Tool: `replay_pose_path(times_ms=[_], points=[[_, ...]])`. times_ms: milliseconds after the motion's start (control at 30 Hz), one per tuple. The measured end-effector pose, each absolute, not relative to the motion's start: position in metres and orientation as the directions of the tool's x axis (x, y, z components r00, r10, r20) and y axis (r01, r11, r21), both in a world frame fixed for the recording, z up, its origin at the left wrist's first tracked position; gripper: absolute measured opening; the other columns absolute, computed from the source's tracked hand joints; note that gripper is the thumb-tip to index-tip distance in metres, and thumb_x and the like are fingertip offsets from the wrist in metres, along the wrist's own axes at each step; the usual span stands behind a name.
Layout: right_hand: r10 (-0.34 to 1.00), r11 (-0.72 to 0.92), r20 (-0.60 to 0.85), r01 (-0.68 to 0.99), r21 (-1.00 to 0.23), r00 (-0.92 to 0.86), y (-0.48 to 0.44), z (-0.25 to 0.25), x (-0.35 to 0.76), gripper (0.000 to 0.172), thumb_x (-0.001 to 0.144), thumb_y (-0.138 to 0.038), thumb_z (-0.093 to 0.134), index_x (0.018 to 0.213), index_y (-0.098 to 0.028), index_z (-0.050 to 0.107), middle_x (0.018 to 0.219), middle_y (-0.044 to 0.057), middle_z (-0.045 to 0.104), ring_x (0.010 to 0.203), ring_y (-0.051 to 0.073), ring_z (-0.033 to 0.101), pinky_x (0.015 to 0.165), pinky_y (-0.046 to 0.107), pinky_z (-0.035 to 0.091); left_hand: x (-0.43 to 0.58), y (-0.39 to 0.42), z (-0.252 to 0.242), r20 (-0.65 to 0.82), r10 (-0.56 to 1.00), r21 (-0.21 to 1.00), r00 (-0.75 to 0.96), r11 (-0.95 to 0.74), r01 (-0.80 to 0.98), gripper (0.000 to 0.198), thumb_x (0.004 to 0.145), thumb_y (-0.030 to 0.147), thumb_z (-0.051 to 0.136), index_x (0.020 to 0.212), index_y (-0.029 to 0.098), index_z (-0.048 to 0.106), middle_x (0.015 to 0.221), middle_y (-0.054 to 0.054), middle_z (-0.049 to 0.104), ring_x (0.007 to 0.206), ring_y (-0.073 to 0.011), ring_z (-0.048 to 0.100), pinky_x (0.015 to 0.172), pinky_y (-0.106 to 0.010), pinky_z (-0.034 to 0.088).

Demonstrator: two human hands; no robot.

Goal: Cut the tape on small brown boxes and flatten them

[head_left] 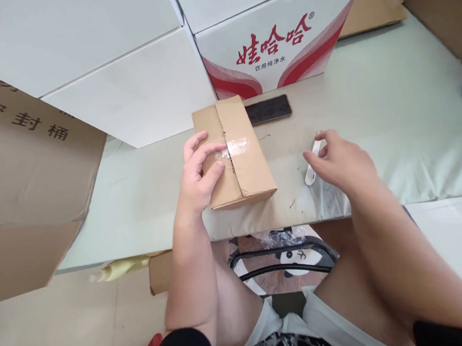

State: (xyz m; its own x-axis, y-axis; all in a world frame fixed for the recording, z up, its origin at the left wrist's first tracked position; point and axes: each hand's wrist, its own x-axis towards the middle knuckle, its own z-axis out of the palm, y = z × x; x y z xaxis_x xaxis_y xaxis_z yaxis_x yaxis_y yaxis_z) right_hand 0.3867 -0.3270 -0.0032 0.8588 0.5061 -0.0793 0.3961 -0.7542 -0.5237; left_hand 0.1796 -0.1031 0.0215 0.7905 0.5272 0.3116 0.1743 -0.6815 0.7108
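Note:
A small brown cardboard box (245, 156) lies on the pale table (388, 109), its top seam closed with clear tape. My left hand (199, 170) rests on the box's left half, fingers curled, thumb and forefinger pinching at the tape near the seam. To the right, my right hand (339, 160) lies on the table with its fingers closed around a small white tool (313, 162), apart from the box.
A black phone (269, 109) lies just behind the box. Large white cartons (129, 69) and one with red print (277, 43) stand at the back. A big brown carton (29, 171) is at the left. A stool with a panda cushion (288, 258) sits below the table edge.

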Motion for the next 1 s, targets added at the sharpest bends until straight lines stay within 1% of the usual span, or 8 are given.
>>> replay_pose_path(times_ms=[133, 233, 333, 433, 500, 700, 867, 1000], points=[[0.595, -0.787, -0.237, 0.496, -0.367, 0.768, -0.321, -0.019, 0.392, 0.057, 0.082, -0.035, 0.060, 0.137, -0.021, 0.061, 0.103, 0.017, 0.074, 0.089, 0.040, 0.069, 0.077, 0.056, 0.054, 0.183, -0.107, 0.019, 0.314, 0.538, 0.696, 0.782, -0.691, 0.196, 0.053, 0.092, 0.071, 0.052, 0.114, 0.026, 0.070, 0.151, -0.013, 0.048, 0.154, -0.0362, 0.034, 0.127, -0.057, 0.029], [0.638, -0.680, -0.204, 0.419, -0.602, 0.742, -0.318, -0.017, 0.387, 0.050, 0.077, -0.025, 0.057, 0.126, -0.025, 0.069, 0.081, 0.007, 0.072, 0.080, 0.032, 0.069, 0.078, 0.051, 0.056, 0.186, -0.114, 0.021, 0.350, 0.489, 0.665, 0.799, -0.730, 0.156, 0.057, 0.093, 0.075, 0.045, 0.113, 0.026, 0.068, 0.161, -0.012, 0.041, 0.157, -0.0362, 0.029, 0.129, -0.058, 0.023], [0.681, -0.247, -0.058, 0.154, -0.957, 0.730, -0.319, -0.003, 0.382, 0.040, 0.078, -0.027, 0.052, 0.113, -0.025, 0.071, 0.077, 0.003, 0.070, 0.068, 0.025, 0.068, 0.067, 0.044, 0.058, 0.191, -0.123, 0.028, 0.397, 0.397, 0.622, 0.828, -0.779, 0.075, 0.056, 0.096, 0.073, 0.038, 0.110, 0.025, 0.065, 0.153, -0.012, 0.052, 0.154, -0.0338, 0.037, 0.132, -0.059, 0.012], [0.628, 0.246, 0.166, 0.009, -0.969, 0.760, -0.323, 0.017, 0.374, 0.034, 0.076, -0.028, 0.058, 0.109, -0.029, 0.067, 0.084, 0.002, 0.074, 0.073, 0.024, 0.072, 0.066, 0.041, 0.060, 0.195, -0.135, 0.037, 0.402, 0.336, 0.609, 0.852, -0.793, 0.025, 0.045, 0.097, 0.065, 0.042, 0.112, 0.027, 0.062, 0.133, -0.009, 0.066, 0.142, -0.0307, 0.052, 0.134, -0.057, 0.008], [0.534, 0.343, 0.225, 0.035, -0.939, 0.815, -0.327, 0.031, 0.367, 0.028, 0.073, -0.023, 0.067, 0.100, -0.032, 0.065, 0.079, -0.001, 0.075, 0.070, 0.022, 0.072, 0.064, 0.037, 0.059, 0.197, -0.145, 0.043, 0.377, 0.321, 0.620, 0.869, -0.784, 0.021, 0.038, 0.095, 0.058, 0.051, 0.117, 0.028, 0.059, 0.131, -0.008, 0.066, 0.139, -0.0297, 0.054, 0.135, -0.055, 0.009], [0.445, 0.392, 0.292, 0.110, -0.914, 0.847, -0.336, 0.052, 0.349, 0.023, 0.085, -0.040, 0.073, 0.072, -0.028, 0.059, 0.049, -0.005, 0.056, 0.035, 0.011, 0.043, 0.033, 0.027, 0.024, 0.201, -0.180, 0.054, 0.260, 0.386, 0.706, 0.885, -0.701, 0.098, 0.052, 0.090, 0.052, 0.064, 0.133, 0.026, 0.047, 0.140, -0.011, 0.060, 0.141, -0.0300, 0.050, 0.132, -0.057, 0.018], [0.609, 0.266, 0.208, 0.050, -0.963, 0.766, -0.340, 0.055, 0.333, 0.018, 0.087, -0.040, 0.066, 0.100, -0.027, 0.067, 0.075, 0.000, 0.074, 0.051, 0.015, 0.061, 0.038, 0.027, 0.038, 0.204, -0.207, 0.056, 0.235, 0.486, 0.730, 0.842, -0.660, 0.177, 0.041, 0.090, 0.047, 0.071, 0.117, 0.027, 0.050, 0.126, -0.007, 0.064, 0.133, -0.0286, 0.055, 0.132, -0.058, 0.019], [0.595, -0.034, 0.245, 0.328, -0.944, 0.765, -0.346, 0.051, 0.323, 0.007, 0.088, -0.030, 0.064, 0.088, -0.024, 0.068, 0.068, -0.002, 0.066, 0.055, 0.013, 0.057, 0.048, 0.027, 0.041, 0.202, -0.215, 0.056, 0.203, 0.497, 0.742, 0.843, -0.640, 0.199, 0.046, 0.086, 0.037, 0.078, 0.119, 0.030, 0.047, 0.124, -0.005, 0.061, 0.127, -0.0277, 0.057, 0.128, -0.057, 0.030]])
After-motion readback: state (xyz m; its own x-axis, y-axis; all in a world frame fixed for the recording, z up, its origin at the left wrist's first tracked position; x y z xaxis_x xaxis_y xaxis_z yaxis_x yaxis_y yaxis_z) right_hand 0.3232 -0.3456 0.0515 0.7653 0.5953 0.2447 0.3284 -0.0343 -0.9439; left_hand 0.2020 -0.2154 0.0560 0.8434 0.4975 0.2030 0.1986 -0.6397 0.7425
